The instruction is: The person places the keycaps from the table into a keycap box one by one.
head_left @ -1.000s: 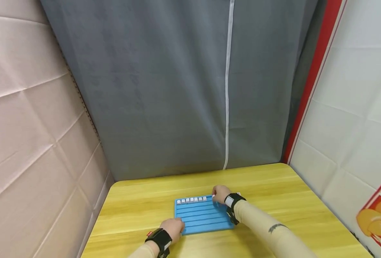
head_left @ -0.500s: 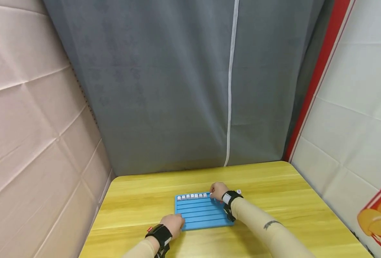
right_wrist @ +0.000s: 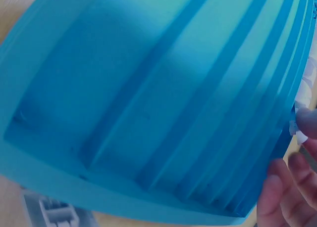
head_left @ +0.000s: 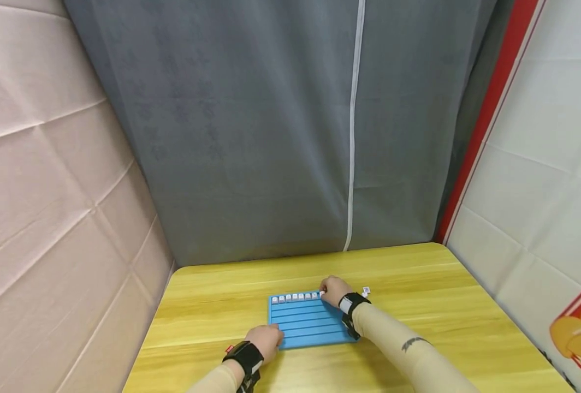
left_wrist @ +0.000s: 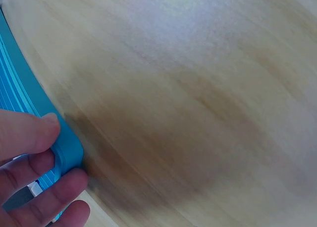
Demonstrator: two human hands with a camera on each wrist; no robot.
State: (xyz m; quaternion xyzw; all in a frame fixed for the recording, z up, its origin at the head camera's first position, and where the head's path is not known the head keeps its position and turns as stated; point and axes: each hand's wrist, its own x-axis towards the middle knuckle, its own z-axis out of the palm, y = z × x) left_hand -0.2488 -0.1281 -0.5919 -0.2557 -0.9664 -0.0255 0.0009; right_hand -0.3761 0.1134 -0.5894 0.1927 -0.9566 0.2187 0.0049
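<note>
One blue tray, smooth, rectangular, rounded at the corner, ribbed inside with straight parallel ridges, lies between the fingers of two hands; the left hand has thumb and fingers clasped round its near left corner; the right hand, at the far edge, pinches one small white block between thumb and finger, though whether that block sits in the groove I cannot tell; seven more white blocks, squarish, stand in a single row just left of the right fingers; at least one small white piece lies to their right, past the wrist; two black wristbands sit behind the fingers; beneath everything is one yellow table, streaked with wood grain.
</note>
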